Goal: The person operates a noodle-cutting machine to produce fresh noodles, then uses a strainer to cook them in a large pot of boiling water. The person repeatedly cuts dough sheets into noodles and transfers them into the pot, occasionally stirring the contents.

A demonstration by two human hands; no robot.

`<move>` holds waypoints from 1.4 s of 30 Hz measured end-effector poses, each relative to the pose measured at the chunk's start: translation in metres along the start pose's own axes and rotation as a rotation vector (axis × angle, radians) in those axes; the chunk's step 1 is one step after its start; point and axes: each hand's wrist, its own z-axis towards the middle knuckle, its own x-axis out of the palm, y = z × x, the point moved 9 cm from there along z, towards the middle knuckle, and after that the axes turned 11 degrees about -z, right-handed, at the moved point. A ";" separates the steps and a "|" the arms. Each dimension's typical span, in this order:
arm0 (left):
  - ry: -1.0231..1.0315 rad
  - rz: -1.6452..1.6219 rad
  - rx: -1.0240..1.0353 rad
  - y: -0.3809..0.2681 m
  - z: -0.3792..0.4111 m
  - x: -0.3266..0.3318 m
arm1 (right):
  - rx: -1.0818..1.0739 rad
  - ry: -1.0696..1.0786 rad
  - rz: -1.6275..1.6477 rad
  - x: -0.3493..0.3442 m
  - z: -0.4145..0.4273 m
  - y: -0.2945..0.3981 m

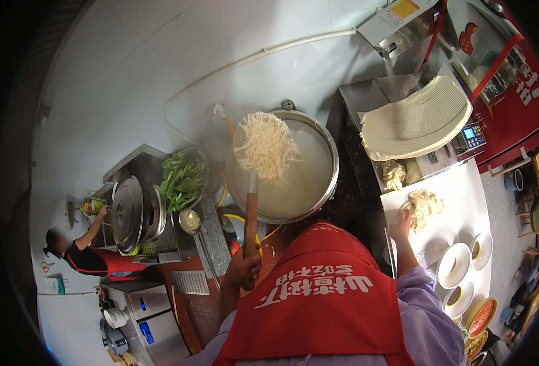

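My left hand point(245, 267) is closed around the wooden handle point(250, 219) of a skimmer, whose head is heaped with pale noodles point(268, 145). The noodles are over a large round metal pot point(332, 151) of cloudy liquid. To the right, my right hand point(402, 223) touches a crumpled pale cloth point(422, 208) on the white counter point(473, 183); whether its fingers grip the cloth is unclear. White bowls point(453, 265), some with dark sauce in them, stand nearer to me on that counter. Beyond it, a large ridged slab of dough point(418, 121) rests on a steel machine.
Left of the pot are a basin of leafy greens point(182, 180), a metal ladle point(190, 222) and a large lidded pot point(128, 215). A person point(86, 251) in a red apron works at the far left. A bowl of red sauce point(482, 318) stands at the lower right.
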 end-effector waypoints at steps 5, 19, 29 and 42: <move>0.007 -0.055 0.009 0.001 -0.002 0.001 | 0.008 0.007 -0.007 0.001 0.001 -0.001; 0.014 -0.069 0.017 0.005 -0.005 -0.001 | -0.010 0.010 0.008 0.001 0.001 -0.001; 0.012 -0.087 0.004 0.011 -0.007 -0.004 | -0.024 0.005 0.008 -0.003 -0.001 0.003; -0.022 -0.077 -0.046 0.029 -0.004 -0.010 | -0.042 0.004 0.001 0.009 0.004 -0.003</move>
